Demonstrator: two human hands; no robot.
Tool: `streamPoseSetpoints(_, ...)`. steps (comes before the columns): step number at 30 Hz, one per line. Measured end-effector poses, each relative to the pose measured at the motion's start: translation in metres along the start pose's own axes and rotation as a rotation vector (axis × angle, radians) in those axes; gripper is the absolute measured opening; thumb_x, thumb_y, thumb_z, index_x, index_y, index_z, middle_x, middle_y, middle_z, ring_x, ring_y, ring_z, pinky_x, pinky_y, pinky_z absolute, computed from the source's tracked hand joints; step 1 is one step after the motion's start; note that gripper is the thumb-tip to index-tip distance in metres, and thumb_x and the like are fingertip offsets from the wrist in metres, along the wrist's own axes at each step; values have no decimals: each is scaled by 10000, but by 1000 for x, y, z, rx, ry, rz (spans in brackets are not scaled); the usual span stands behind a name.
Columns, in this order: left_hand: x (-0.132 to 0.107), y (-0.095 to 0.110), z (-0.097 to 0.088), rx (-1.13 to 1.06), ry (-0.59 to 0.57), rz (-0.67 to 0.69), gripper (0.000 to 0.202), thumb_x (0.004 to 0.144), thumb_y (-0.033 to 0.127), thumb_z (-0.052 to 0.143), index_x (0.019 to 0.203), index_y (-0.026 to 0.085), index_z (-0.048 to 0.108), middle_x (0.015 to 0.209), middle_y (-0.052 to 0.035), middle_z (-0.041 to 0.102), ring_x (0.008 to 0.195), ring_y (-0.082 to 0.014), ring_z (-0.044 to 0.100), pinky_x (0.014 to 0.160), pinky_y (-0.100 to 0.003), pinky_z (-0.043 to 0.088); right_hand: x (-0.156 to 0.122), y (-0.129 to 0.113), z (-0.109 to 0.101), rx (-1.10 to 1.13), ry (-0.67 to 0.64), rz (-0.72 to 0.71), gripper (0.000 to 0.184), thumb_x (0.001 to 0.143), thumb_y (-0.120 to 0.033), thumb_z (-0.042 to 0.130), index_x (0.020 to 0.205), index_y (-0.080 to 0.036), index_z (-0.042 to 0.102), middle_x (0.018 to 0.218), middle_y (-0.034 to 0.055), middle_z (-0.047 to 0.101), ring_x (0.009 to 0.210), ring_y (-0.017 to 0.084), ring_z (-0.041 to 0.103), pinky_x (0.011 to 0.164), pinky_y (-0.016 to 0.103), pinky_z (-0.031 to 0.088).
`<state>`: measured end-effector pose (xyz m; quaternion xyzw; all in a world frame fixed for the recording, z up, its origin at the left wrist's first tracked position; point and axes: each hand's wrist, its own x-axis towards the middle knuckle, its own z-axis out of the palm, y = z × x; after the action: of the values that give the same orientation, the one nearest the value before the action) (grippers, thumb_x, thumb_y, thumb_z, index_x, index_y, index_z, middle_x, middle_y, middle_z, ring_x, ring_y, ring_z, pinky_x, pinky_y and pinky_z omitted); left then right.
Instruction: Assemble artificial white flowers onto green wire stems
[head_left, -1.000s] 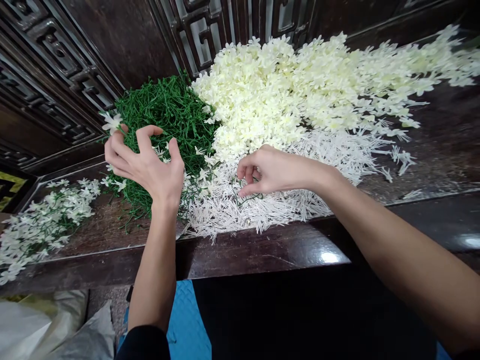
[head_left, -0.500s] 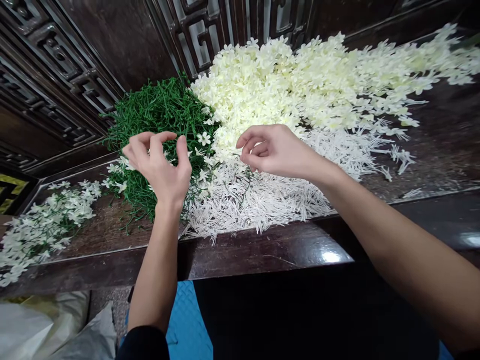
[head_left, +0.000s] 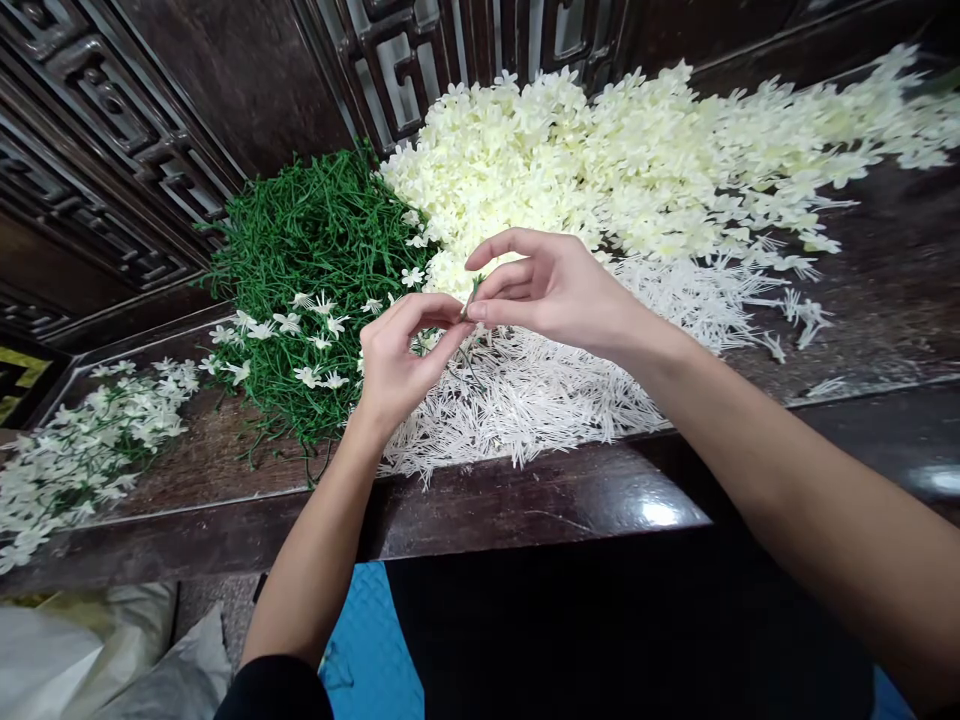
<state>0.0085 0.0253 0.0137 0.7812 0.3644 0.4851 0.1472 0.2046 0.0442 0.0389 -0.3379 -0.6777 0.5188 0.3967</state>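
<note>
My left hand [head_left: 401, 355] and my right hand [head_left: 544, 285] meet fingertip to fingertip above the dark wooden table [head_left: 525, 500]. Both pinch a thin green stem [head_left: 469, 300], of which only a short piece shows between the fingers. Under the hands lies a heap of white plastic stamen pieces [head_left: 525, 400]. A mound of cream artificial flowers [head_left: 600, 170] spreads behind and to the right. A pile of green stems [head_left: 315, 260] sits to the left, with a few white flowers lying on it.
Finished white flower sprigs [head_left: 82, 450] lie at the table's left end. A carved dark wooden panel [head_left: 112, 120] stands behind the piles. White plastic bags [head_left: 90, 660] and a blue mat [head_left: 375, 650] are on the floor below the table's front edge.
My left hand left the green stem pile and came right to meet my right hand. My right hand lifted from the white pieces. Both now pinch together at one spot.
</note>
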Motion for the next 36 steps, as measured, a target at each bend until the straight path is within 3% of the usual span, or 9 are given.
streamPoseSetpoints(5,3,1,1,-172,127,-265,218,758,154,750,939,201,637,845,-3,664,791,-132,692,738,-263,634,1,7,0,-267,18,35,440,846,-223,667,1255,-131,531,984,116,717,902,245,692,827,436,567)
streamPoseSetpoints(8,4,-2,-1,-211,156,-392,347,751,184,744,1043,222,559,877,-6,635,753,-142,695,708,-285,644,1,16,3,-530,-104,77,608,842,-152,631,1414,-164,426,1086,137,697,897,256,681,768,428,573)
streamPoseSetpoints(10,5,-4,-2,-192,156,-420,412,769,197,715,1113,246,493,944,-17,627,747,-139,696,714,-292,640,2,20,5,-686,-182,81,658,825,-88,617,1446,-175,417,1164,165,673,907,271,674,727,423,569)
streamPoseSetpoints(13,5,-6,-4,-153,164,-407,476,775,174,668,1174,270,426,998,-26,623,738,-127,682,714,-290,632,2,23,7,-825,-205,59,564,818,4,542,1369,-116,525,1102,178,691,858,268,675,684,407,551)
streamPoseSetpoints(18,6,-4,-4,-198,124,-447,341,764,129,590,1076,237,502,868,-18,645,688,-126,661,639,-268,612,4,21,4,-762,-152,19,432,842,-30,487,1245,-98,629,916,120,718,796,229,676,695,382,540)
streamPoseSetpoints(23,7,-4,-4,-305,100,-523,276,722,95,584,969,215,569,798,-7,645,612,-107,643,603,-254,606,3,18,2,-646,-45,-26,331,850,-126,554,1159,-133,673,986,95,725,899,224,677,823,420,549)
streamPoseSetpoints(29,7,-6,-5,-337,73,-544,293,742,99,600,1005,216,543,838,-16,645,631,-116,666,639,-274,632,3,10,5,-384,80,-58,284,860,-218,618,1129,-147,676,1081,99,712,986,228,671,931,443,541)
streamPoseSetpoints(33,5,-7,-6,-275,99,-502,385,777,97,607,1117,253,513,959,-26,651,680,-115,690,683,-285,642,3,5,4,-340,283,-87,311,871,-252,616,1176,-191,629,1119,90,684,1023,241,651,926,434,537)
streamPoseSetpoints(36,5,-9,-5,-275,37,-483,189,819,147,624,995,216,619,971,-48,681,744,-130,709,715,-280,646,3,4,2,-312,279,-95,345,888,-272,608,1227,-207,593,1106,83,673,1043,245,641,925,423,527)
